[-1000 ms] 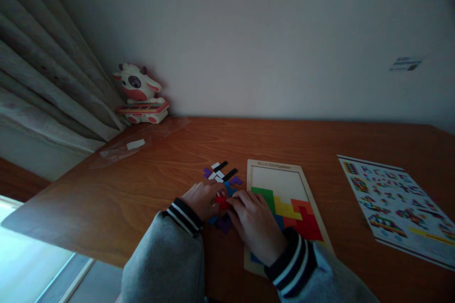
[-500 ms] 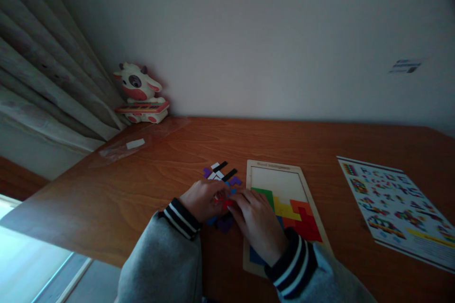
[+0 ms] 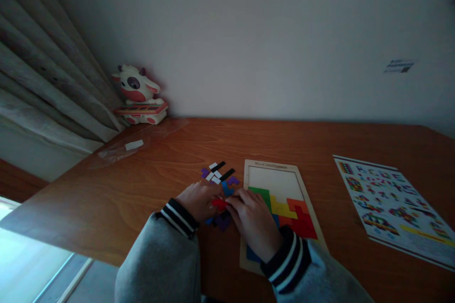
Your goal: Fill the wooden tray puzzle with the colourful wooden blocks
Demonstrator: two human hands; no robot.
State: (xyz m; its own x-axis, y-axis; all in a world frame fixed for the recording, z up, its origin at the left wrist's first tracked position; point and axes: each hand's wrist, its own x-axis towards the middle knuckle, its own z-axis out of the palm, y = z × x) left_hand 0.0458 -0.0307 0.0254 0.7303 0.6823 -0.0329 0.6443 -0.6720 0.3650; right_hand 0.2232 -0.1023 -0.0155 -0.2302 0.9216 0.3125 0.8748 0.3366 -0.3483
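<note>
Between my two hands is a red puzzle piece point(image 3: 219, 203), held above a heap of loose pieces. My left hand point(image 3: 199, 200) has its fingers closed at the piece's left side. From the right, my right hand point(image 3: 253, 220) pinches its other end, the wrist over the puzzle board. Beneath and around them lie blue pieces point(image 3: 226, 190), purple pieces point(image 3: 223, 221), white pieces point(image 3: 214, 176) and black bars point(image 3: 227, 174). The wooden puzzle board point(image 3: 242, 246) holds green, yellow, orange, red and blue pieces in its lower part; its upper part shows bare backing.
A printed pattern sheet point(image 3: 394, 213) lies on the table point(image 3: 170, 161) to the right. At the back left sits a cow toy with a keyboard point(image 3: 140, 97), near a clear plastic wrapper point(image 3: 117, 151). A curtain point(image 3: 46, 66) hangs at the left.
The red piece now shows more plainly between my fingers. My hands have barely moved, and the whole view has shifted slightly.
</note>
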